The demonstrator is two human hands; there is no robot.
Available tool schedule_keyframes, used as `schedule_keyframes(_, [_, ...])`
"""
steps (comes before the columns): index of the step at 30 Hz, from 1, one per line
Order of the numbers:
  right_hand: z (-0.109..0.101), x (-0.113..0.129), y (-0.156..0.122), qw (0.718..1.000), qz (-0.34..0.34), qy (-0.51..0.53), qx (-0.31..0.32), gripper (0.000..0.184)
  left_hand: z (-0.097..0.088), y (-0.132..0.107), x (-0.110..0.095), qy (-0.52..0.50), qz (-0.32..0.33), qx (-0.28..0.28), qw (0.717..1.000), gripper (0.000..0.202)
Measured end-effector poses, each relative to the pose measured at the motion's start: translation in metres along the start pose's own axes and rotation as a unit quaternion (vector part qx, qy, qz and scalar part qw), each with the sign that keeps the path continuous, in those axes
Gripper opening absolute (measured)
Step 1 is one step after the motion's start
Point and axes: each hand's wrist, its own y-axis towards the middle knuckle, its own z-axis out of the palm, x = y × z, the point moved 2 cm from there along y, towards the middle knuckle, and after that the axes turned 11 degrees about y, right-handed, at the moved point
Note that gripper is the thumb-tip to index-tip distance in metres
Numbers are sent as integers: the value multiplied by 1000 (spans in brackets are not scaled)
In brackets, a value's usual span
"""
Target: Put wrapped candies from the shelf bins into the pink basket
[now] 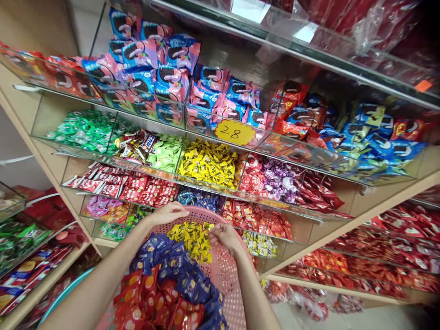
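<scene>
Your left hand was at the far rim of the round, pink, perforated plastic basket, fingers close together, though you couldn't tell whether they gripped it. Your right hand had its fingertips drawn together at the small, shiny yellow packets near the far edge, a hold on one unclear; dark-blue square packets lay mid-basket, glossy red packets toward its near edge.

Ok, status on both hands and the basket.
Left hand at far rim of pink basket. Right hand at yellow packets inside. Blue packets and red packets nearer. Candy shelves beyond.
</scene>
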Motion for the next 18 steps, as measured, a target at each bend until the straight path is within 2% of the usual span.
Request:
schedule_keyframes(2, [-1, -7, -1, 998, 42, -37, 10, 25, 0, 0, -1, 1, -4, 3, 1000, 42])
schedule_keyframes(5, [-1, -16, 1, 997, 54, -58, 6, 23, 0, -1, -2, 4, -11, 8, 1000, 43])
schedule_keyframes(12, [-10, -25, 13, 991, -63, -110, -41, 15, 1, 0, 2, 12, -8, 6, 1000, 42])
schedule_keyframes(18, [-6, -29, 15, 992, -67, -104, -18, 20, 2, 1, 5, 19, -9, 1, 1000, 42])
